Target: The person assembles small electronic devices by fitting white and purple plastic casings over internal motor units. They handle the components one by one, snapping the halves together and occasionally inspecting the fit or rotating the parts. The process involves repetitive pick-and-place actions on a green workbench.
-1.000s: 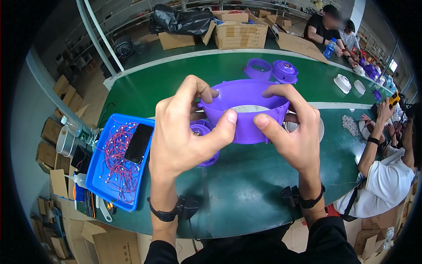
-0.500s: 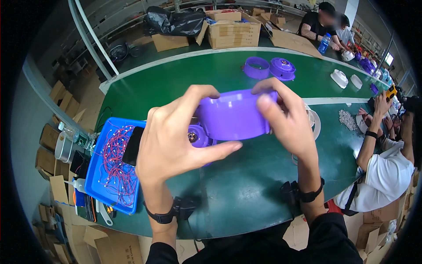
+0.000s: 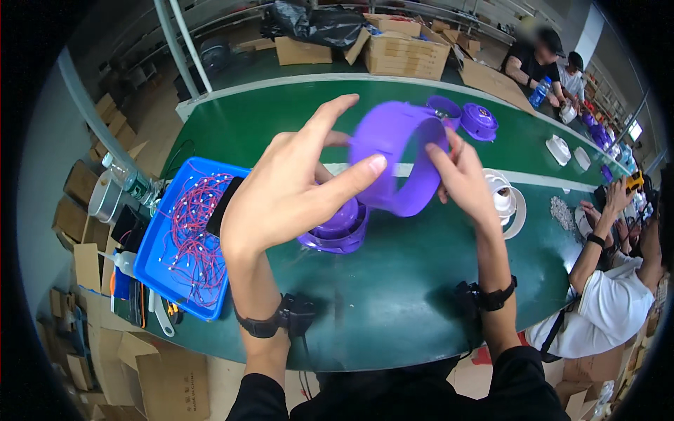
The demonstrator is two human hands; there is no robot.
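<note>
Purple ring (image 3: 400, 165) between both hands.

This is a factory assembly line. A long green conveyor belt (image 3: 281, 126) with a white edge runs the length of the room, and identical purple round plastic housings (image 3: 479, 119) and white round plastic parts (image 3: 559, 149) lie along it. Other workers (image 3: 618, 295) sit close together at the belt's far side. A blue rectangular plastic tray (image 3: 158, 263) of red wires (image 3: 193, 235) rests at the near edge. Brown cardboard cartons (image 3: 404, 52) stand stacked behind the belt, and flattened ones lie on the floor.
</note>
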